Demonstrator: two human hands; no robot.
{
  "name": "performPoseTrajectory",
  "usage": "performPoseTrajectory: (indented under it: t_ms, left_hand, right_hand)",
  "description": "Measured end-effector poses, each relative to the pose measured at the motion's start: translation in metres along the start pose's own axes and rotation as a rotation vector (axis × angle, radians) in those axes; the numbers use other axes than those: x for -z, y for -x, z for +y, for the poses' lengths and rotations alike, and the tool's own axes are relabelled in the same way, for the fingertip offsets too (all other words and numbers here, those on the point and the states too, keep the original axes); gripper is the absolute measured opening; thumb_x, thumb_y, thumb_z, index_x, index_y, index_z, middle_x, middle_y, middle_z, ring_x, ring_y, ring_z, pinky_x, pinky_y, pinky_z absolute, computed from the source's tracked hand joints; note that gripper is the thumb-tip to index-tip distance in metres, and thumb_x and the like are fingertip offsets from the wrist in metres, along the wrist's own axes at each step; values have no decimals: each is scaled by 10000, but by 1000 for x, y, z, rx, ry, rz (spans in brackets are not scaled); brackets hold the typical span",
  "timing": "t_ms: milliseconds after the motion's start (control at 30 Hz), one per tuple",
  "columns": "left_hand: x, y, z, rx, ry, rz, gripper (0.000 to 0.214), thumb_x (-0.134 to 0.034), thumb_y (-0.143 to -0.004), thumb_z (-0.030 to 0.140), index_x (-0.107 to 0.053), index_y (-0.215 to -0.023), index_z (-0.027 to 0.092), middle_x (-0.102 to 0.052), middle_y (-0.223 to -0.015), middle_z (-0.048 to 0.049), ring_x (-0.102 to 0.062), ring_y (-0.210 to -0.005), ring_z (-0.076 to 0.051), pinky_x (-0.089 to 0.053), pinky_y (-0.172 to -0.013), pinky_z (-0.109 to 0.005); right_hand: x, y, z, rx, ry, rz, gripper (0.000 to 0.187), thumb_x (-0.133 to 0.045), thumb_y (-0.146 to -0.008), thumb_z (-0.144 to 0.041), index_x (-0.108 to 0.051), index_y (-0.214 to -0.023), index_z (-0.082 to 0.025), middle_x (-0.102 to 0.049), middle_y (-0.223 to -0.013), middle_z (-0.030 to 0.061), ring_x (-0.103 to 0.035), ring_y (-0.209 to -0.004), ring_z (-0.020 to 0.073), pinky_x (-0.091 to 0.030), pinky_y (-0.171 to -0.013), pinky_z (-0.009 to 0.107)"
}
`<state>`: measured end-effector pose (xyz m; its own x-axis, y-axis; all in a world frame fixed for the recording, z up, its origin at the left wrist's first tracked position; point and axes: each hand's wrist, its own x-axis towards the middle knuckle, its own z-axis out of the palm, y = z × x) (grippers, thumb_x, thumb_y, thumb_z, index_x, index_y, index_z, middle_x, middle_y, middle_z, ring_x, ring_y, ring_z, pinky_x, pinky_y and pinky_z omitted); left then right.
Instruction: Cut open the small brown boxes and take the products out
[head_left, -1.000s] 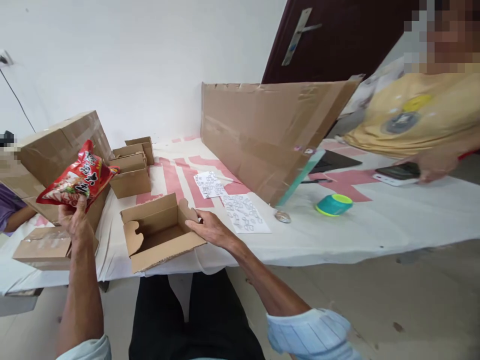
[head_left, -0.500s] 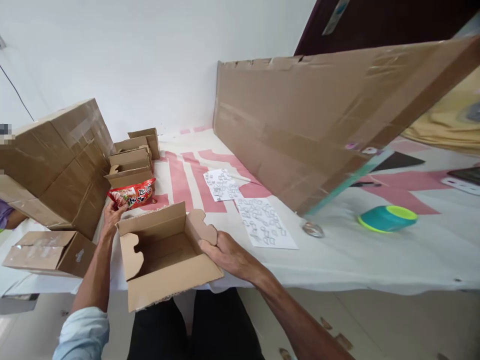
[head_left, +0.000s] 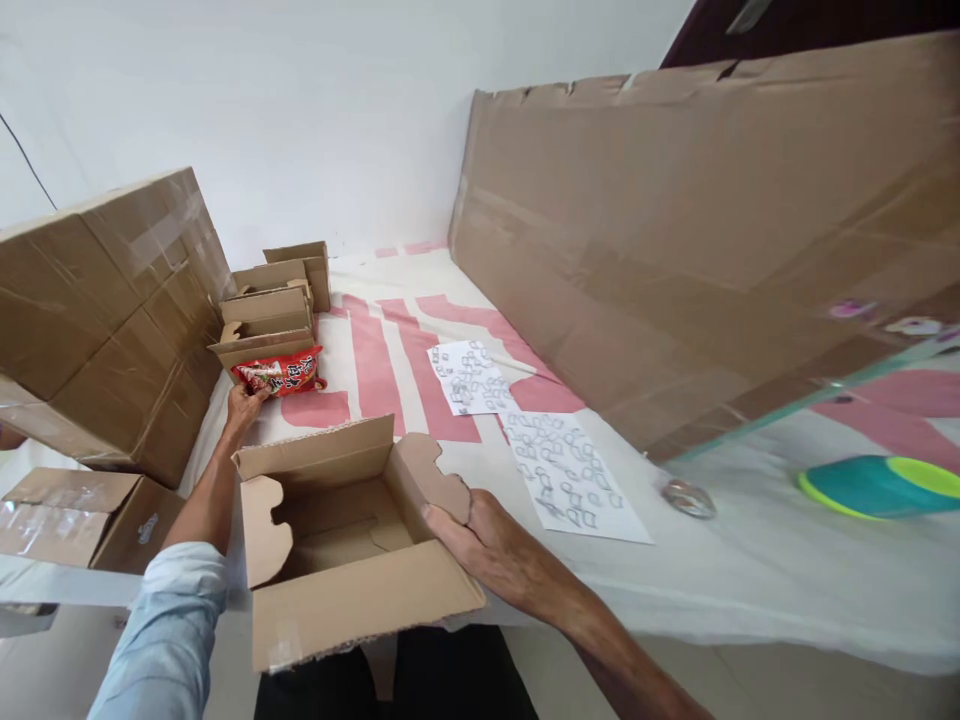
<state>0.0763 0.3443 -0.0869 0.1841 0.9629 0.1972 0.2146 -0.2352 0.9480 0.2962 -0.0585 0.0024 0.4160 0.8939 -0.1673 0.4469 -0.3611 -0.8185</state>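
My left hand (head_left: 244, 405) reaches past the open cardboard box (head_left: 352, 545) and grips one end of a red snack packet (head_left: 281, 373). The packet lies low over the cloth, just in front of a row of small folded boxes (head_left: 268, 315). My right hand (head_left: 480, 540) holds the right side flap of the open box, thumb on the flap. The box is empty inside and hangs partly over the table's front edge.
A large taped carton (head_left: 97, 310) stands at the left with a flat taped box (head_left: 75, 515) below it. A tall cardboard sheet (head_left: 675, 230) leans at the right. Two printed sheets (head_left: 570, 475), a tape roll (head_left: 688, 497) and a teal bowl (head_left: 877, 485) lie on the cloth.
My left hand has carried the red packet from up in the air down and forward to the cloth by the small boxes. The view has moved closer and left; the other person is out of sight.
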Motion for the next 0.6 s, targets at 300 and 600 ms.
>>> performPoseTrajectory:
  t_ms: [300,600]
  left_hand:
    - [15,8,9,83,-3,7,424,-935,-479,367,-707,-768,156,-704,-751,-39,-603,-725,-186,-498,-703,-304]
    - [41,46,61,11,133,178,534,-925,-608,464,-755,-991,132,-767,-959,-99,-704,-845,-209,-568,-743,-301]
  right_hand:
    - [-5,-16,-5,81,-91,-92,278,-505,-852,-428,-329,-703,-274,-350,-625,-57,-344,-621,133,-326,-594,300]
    - [-17,-38,-10,124,-109,-73,235,-527,-847,-384,-400,-691,-264,-397,-620,-48,-371,-642,140,-322,-592,294]
